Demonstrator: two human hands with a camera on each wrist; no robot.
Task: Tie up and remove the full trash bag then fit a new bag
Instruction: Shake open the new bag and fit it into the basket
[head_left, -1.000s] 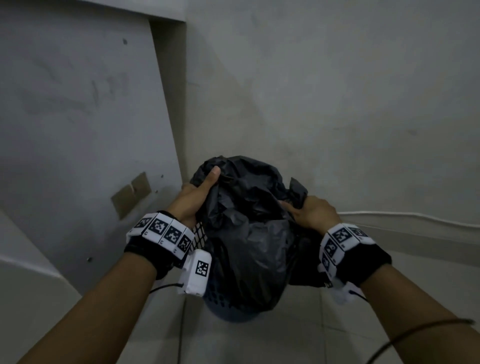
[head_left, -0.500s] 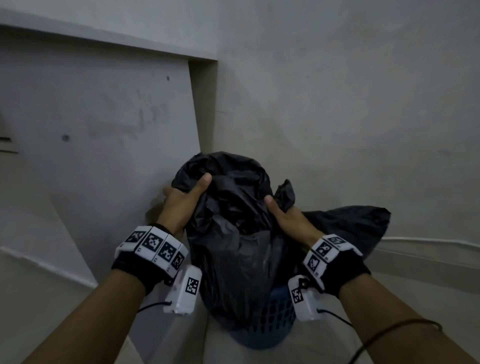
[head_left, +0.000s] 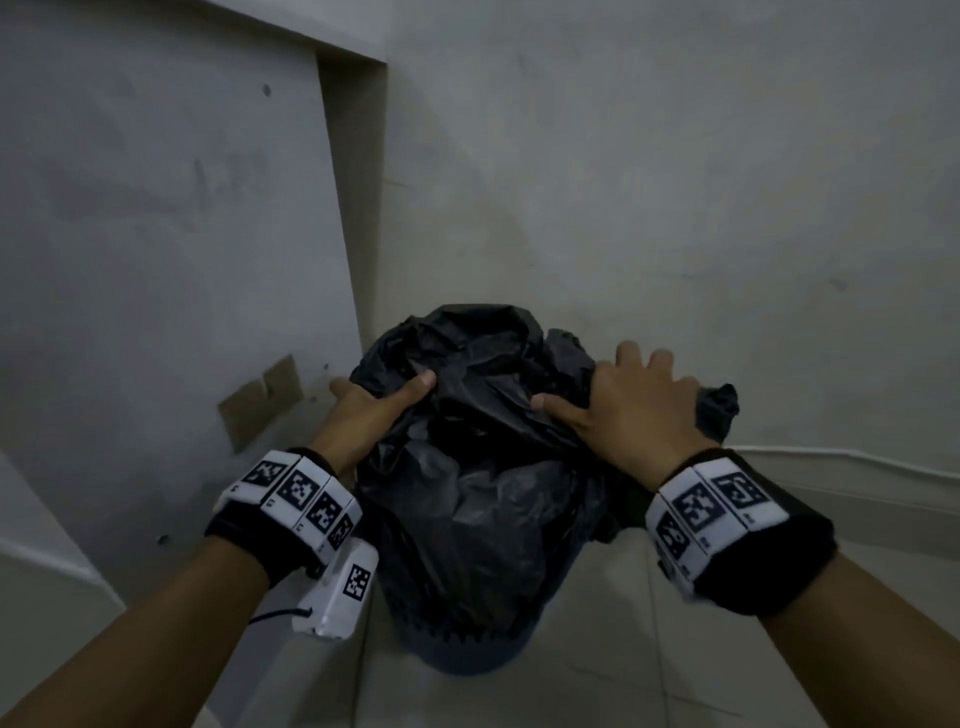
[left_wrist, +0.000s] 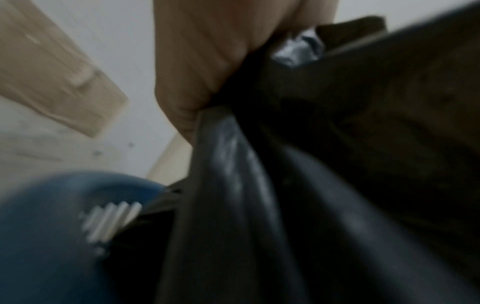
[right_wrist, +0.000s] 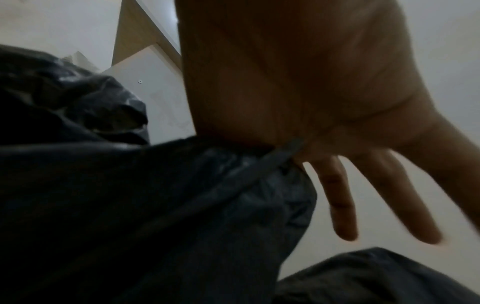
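Note:
A full black trash bag (head_left: 483, 467) bulges out of a blue slotted bin (head_left: 467, 654) on the floor in a wall corner. My left hand (head_left: 374, 410) grips the bag's upper left edge, thumb on top and fingers behind it; the left wrist view shows black film (left_wrist: 311, 185) bunched against that palm (left_wrist: 207, 51) above the bin (left_wrist: 52, 226). My right hand (head_left: 634, 410) lies on the bag's upper right side with its fingers (right_wrist: 340, 205) straight and spread, the thumb pointing inward. The film (right_wrist: 130, 195) touches the right palm (right_wrist: 298, 82).
Grey walls close in behind and to the left of the bin. A loose fold of black plastic (head_left: 719, 410) sticks out past my right hand. The tiled floor (head_left: 597, 649) runs toward me, and a white skirting line (head_left: 857, 462) follows the right wall.
My right hand has lifted from the bag's middle edge and spread its fingers over the right side. The left hand keeps its grip on the left edge.

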